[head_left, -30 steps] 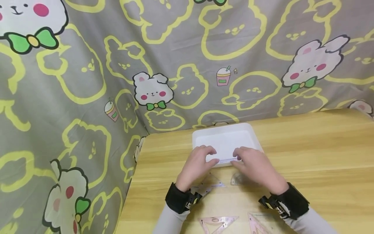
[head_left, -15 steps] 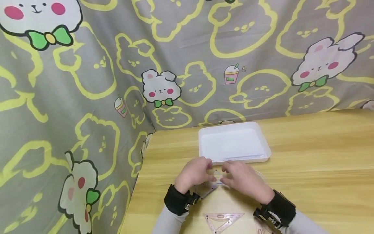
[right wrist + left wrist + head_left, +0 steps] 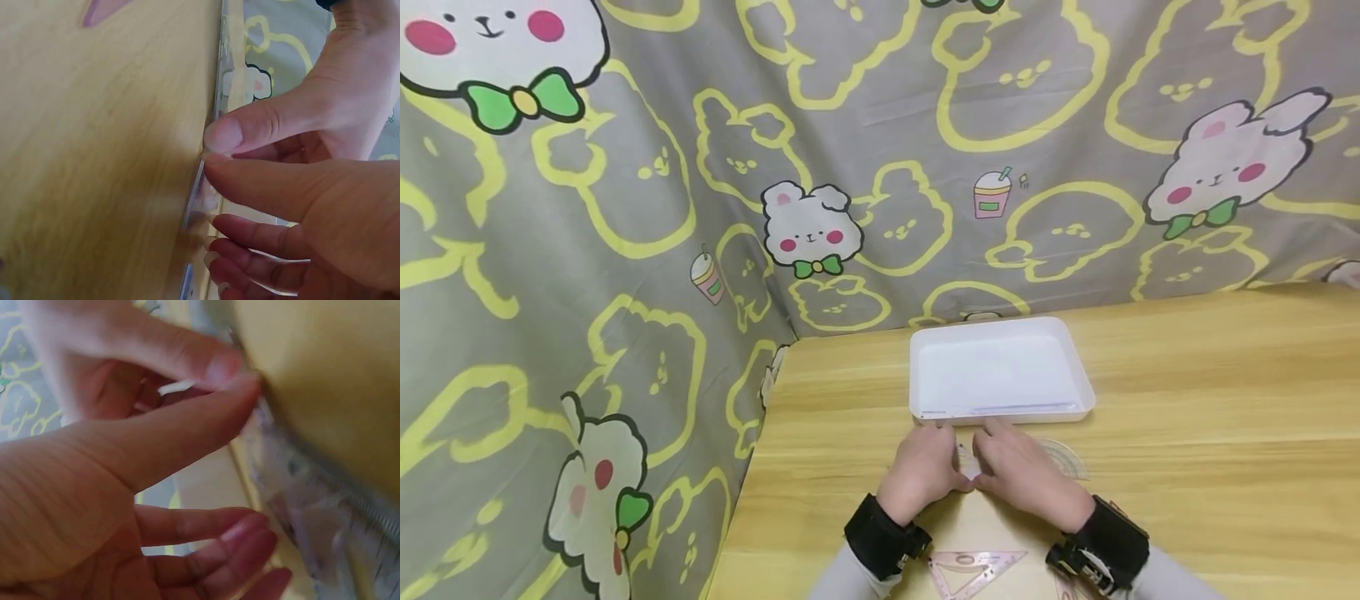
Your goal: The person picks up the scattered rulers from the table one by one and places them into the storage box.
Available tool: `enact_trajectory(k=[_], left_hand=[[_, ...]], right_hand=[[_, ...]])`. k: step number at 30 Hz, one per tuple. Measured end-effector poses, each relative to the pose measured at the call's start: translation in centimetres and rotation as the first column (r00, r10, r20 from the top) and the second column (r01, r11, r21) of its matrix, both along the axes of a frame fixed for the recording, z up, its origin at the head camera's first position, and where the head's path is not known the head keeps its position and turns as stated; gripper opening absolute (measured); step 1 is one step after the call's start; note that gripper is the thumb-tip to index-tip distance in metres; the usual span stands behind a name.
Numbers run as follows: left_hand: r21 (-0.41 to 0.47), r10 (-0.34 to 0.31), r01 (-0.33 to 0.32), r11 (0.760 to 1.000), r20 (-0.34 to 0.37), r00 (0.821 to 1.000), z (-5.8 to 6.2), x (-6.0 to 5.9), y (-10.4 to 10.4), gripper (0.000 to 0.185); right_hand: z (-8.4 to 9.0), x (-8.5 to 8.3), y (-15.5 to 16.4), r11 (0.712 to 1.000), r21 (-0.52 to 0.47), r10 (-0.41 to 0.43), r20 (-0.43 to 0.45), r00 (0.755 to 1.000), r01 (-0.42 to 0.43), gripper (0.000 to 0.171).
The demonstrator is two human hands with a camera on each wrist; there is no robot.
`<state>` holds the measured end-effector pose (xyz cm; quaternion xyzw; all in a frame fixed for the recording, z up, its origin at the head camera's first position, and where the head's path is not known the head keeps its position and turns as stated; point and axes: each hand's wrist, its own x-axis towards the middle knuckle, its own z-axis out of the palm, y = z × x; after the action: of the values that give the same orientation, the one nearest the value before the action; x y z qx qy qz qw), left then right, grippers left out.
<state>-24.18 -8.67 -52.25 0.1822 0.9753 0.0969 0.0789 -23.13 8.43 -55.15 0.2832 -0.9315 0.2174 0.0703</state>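
Observation:
In the head view, both hands meet just in front of the white tray [image 3: 1081,392]. My left hand [image 3: 921,471] and right hand [image 3: 1026,477] hold a clear set square [image 3: 968,463] between them, mostly hidden by the fingers. Its transparent plastic [image 3: 325,500], with printed marks, shows in the left wrist view. The two thumbs touch at its near edge in both wrist views, while the other fingers curl toward its far side. A clear protractor [image 3: 1067,460] lies beside the right hand.
A pink set square [image 3: 977,557] lies nearer the person, and part of another pink piece [image 3: 1066,592] shows by the right wrist. Thin clear rulers [image 3: 1030,408] lie along the tray's near side. A patterned curtain [image 3: 880,300] borders the wooden table [image 3: 1210,433].
Both hands have drawn back from the tray, leaving a ruler inside it. They have come down onto the clear set square on the table and closed together around it.

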Motion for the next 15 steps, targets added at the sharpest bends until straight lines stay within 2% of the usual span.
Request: enact_trajectory(k=[8, 12, 15], left_hand=[[0.099, -0.006, -0.001, 0.995, 0.071, 0.997, -1.0, -0.6, -0.2, 0.045], [0.119, -0.029, 0.017, 0.993, 0.098, 0.995, -1.2, -1.0, -0.2, 0.042], [0.123, -0.077, 0.064, 0.99, 0.105, 0.992, -1.3, -1.3, -0.2, 0.038]], right_hand=[[0.6, 0.1, 0.1, 1.0, 0.007, -0.017, 0.148, 0.989, 0.016, 0.04], [0.7, 0.0, 0.2, 0.999, 0.012, -0.035, 0.16, 0.987, 0.033, 0.04], [0.7, 0.0, 0.3, 0.999, 0.009, -0.044, 0.162, 0.986, 0.043, 0.04]])
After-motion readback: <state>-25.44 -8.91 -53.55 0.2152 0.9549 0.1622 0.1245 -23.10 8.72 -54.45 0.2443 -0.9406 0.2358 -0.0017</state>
